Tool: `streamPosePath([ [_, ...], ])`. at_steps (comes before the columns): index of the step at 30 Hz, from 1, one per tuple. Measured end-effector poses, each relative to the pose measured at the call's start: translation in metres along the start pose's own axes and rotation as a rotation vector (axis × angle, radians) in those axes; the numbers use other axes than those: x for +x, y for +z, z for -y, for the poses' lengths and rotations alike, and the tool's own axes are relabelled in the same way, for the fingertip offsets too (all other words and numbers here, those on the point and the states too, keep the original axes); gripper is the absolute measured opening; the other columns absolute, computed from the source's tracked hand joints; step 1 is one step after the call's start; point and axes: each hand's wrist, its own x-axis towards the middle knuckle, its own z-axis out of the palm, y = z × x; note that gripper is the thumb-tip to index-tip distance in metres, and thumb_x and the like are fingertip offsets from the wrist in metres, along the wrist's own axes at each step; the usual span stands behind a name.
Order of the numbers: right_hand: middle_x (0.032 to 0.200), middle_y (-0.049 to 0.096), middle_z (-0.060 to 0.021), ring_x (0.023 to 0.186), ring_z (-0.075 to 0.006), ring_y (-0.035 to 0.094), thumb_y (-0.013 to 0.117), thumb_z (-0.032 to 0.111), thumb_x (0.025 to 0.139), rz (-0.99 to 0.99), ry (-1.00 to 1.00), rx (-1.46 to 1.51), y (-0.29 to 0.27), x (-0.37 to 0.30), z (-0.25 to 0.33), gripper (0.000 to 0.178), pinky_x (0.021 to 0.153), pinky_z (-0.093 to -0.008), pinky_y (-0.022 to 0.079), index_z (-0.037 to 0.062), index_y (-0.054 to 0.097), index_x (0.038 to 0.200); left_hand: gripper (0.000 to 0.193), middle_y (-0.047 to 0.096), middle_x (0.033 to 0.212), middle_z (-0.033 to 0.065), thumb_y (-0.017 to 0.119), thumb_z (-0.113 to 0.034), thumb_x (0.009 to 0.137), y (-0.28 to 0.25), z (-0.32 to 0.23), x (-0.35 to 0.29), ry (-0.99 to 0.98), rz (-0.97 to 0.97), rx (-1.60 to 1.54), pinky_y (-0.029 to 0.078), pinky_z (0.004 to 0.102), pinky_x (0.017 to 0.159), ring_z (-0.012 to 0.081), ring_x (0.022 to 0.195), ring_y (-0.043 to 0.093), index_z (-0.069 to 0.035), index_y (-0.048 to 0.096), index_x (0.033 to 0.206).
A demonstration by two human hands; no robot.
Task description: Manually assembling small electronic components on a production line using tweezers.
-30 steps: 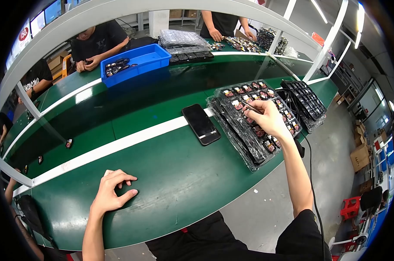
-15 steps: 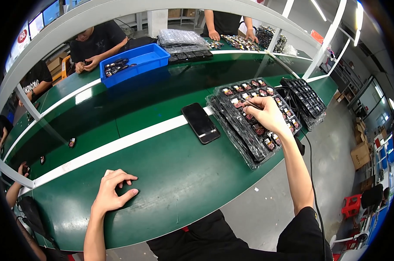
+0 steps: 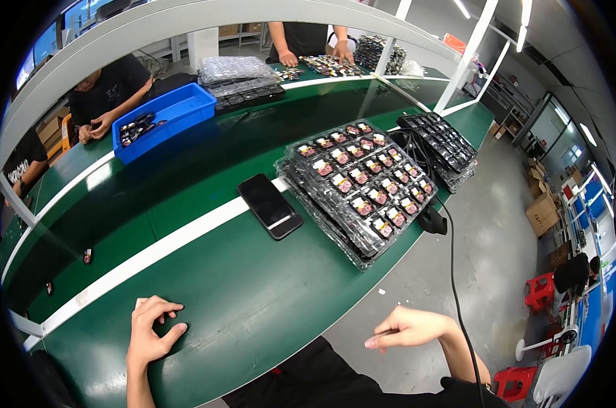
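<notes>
My left hand point(image 3: 151, 331) rests on the green bench top, holding nothing, with its fingers loosely bent and the thumb apart. Over the floor just off the bench's near edge is my right hand point(image 3: 411, 328), its fingers curled together; what they may hold is hidden. Ahead of it lies a stack of clear plastic blister trays point(image 3: 362, 178), the top one filled with rows of small black, white and pink parts. A black smartphone point(image 3: 270, 206) lies flat just left of the trays.
Right of the stack are black trays point(image 3: 440, 144) and a black cable point(image 3: 454, 272) hanging past the edge. A blue bin point(image 3: 165, 122) of dark parts stands across the bench. Two small parts, one a loose part point(image 3: 88, 256), lie on the dark green strip. Co-workers' hands point(image 3: 289, 58) work opposite.
My right hand has left the tray and drawn back toward me, below the bench edge. My left hand stays on the bench top. The whole view has shifted, moving the bench things leftward.
</notes>
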Motion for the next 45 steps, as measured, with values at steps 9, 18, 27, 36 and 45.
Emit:
streamPosePath([
  [9,0.071,0.071,-0.0227,0.065,-0.0334,0.069,0.083,0.033,0.092,-1.331,0.525,-0.539,-0.172,-0.167,-0.240,0.035,0.065,-0.0461,0.055,-0.0003,0.079,0.081,0.036,0.068,0.083,0.0019,0.089,-0.010,0.069,0.009,0.006,0.006,-0.044,-0.003,-0.033,0.041,0.0357,0.080,0.0186,0.074,0.051,-0.008,0.082,0.105],
  [18,0.113,0.084,-0.0172,0.109,-0.0367,0.080,0.082,0.048,0.094,-1.574,0.182,-0.791,-0.355,-0.039,-0.102,0.043,0.099,-0.0477,0.063,0.0100,0.086,0.113,0.032,0.065,0.080,0.0026,0.086,-0.005,0.071,0.012,0.010,0.005,-0.041,-0.079,-0.031,0.040,0.0348,0.078,0.0173,0.070,0.054,-0.005,0.080,0.102],
  [27,0.110,0.082,-0.0182,0.110,-0.0383,0.078,0.084,0.029,0.093,-1.500,0.266,-0.727,-0.386,0.001,-0.108,0.021,0.098,-0.0500,0.061,0.0156,0.088,0.108,0.030,0.067,0.077,0.0019,0.087,-0.004,0.072,0.011,0.009,0.003,-0.064,-0.080,-0.063,0.042,0.0337,0.080,0.0160,0.068,0.056,-0.004,0.081,0.101],
  [36,0.101,0.079,-0.0214,0.097,-0.0455,0.078,0.071,0.019,0.104,-1.906,-0.068,-0.853,-0.384,-0.026,-0.065,0.012,0.085,-0.0555,0.060,0.0077,0.071,0.108,0.030,0.069,0.080,0.0021,0.087,-0.006,0.072,0.006,0.009,0.000,-0.051,-0.076,-0.054,0.042,0.0337,0.080,0.0163,0.070,0.057,-0.005,0.082,0.102],
  [45,0.090,0.071,-0.0155,0.082,-0.0362,0.074,0.072,0.006,0.105,-1.463,-0.468,-1.015,-0.227,-0.038,0.000,0.010,0.074,-0.0420,0.059,0.0056,0.071,0.115,0.030,0.069,0.079,0.0008,0.090,-0.012,0.074,0.006,0.005,0.005,-0.043,-0.049,-0.022,0.041,0.0352,0.082,0.0169,0.070,0.057,-0.007,0.083,0.103],
])
